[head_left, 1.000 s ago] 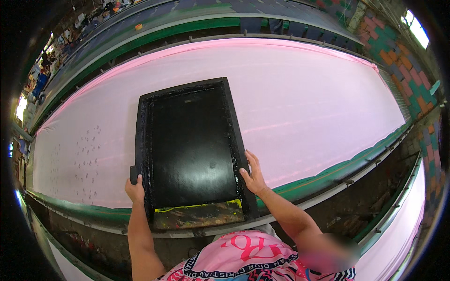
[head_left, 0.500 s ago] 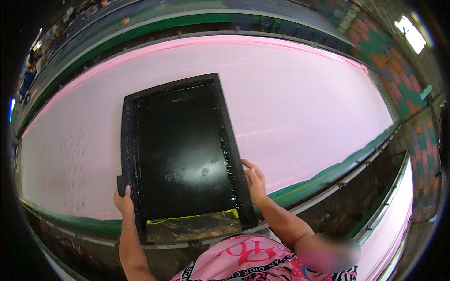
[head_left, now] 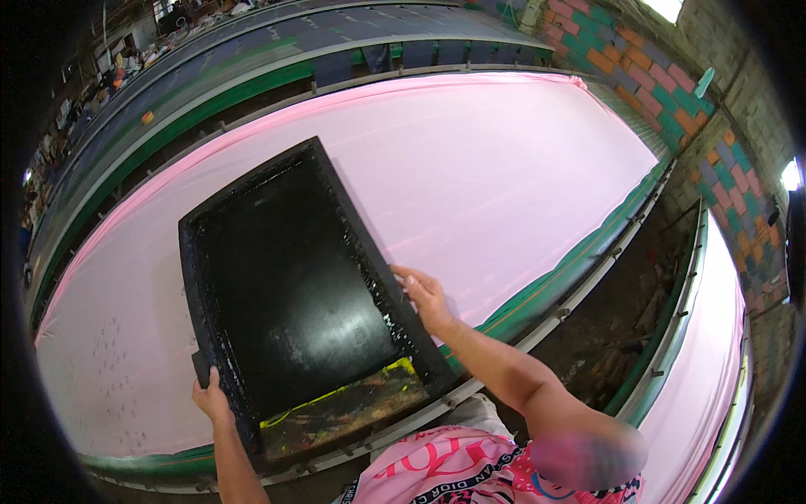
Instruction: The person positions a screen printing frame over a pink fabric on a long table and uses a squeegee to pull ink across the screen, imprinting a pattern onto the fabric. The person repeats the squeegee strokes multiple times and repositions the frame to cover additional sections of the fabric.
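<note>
A large black screen-printing frame (head_left: pixel 277 269) lies over or just above the pink cloth, tilted with its far end toward the left. Its dark mesh panel shines near the middle, and wet-looking black patches run along the inner sides. Across its near end is a stained strip (head_left: pixel 336 412) with a bright yellow line. My left hand (head_left: pixel 213 396) is closed round the near left edge, beside a small black block (head_left: pixel 201 368). My right hand (head_left: pixel 424 296) grips the right edge, fingers bent over the rim. A soft shadow on the cloth follows that edge.
Pink cloth (head_left: pixel 504 185) covers the long table, with small dark marks at its left. A green border and metal rail (head_left: pixel 546 323) run along the near edge. Another cloth-covered table (head_left: pixel 697 370) stands at right, a long dark table (head_left: pixel 277 50) beyond, a coloured brick wall (head_left: pixel 638 80) far right.
My view has turned, so table and frame appear rotated and shifted left. Both hands keep their hold on the frame. The shadow along its right edge looks wider.
</note>
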{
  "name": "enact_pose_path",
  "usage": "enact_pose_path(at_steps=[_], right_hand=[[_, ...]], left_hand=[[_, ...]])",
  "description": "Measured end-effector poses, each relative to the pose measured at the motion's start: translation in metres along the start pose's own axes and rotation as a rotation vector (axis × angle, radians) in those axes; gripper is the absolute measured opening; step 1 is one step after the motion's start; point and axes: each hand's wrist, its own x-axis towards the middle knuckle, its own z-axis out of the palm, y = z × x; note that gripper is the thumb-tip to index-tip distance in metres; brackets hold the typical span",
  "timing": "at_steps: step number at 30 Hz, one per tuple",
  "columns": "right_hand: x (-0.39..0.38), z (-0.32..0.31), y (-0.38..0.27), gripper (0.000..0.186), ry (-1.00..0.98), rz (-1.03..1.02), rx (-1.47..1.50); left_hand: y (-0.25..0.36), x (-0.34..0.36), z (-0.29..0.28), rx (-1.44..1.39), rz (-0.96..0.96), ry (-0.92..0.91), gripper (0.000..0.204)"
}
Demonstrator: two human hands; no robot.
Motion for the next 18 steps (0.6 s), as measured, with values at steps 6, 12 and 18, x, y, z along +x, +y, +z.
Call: enact_pose_path(at_steps=[6, 12, 18], right_hand=[[0.051, -0.189, -0.052, 0.06, -0.119, -0.066, -0.282], [0.065, -0.362, -0.082, 0.057, -0.039, 0.028, -0.315], [0.075, -0.477, -0.103, 0.05, 0.039, 0.086, -0.059]], left_hand=[[0.066, -0.097, 0.167, -0.125, 0.097, -0.01, 0.023], [0.102, -0.214, 0.315, -0.021, 0.061, 0.051, 0.021], [0.13, -0.303, 0.406, -0.03, 0.051, 0.052, 0.023]])
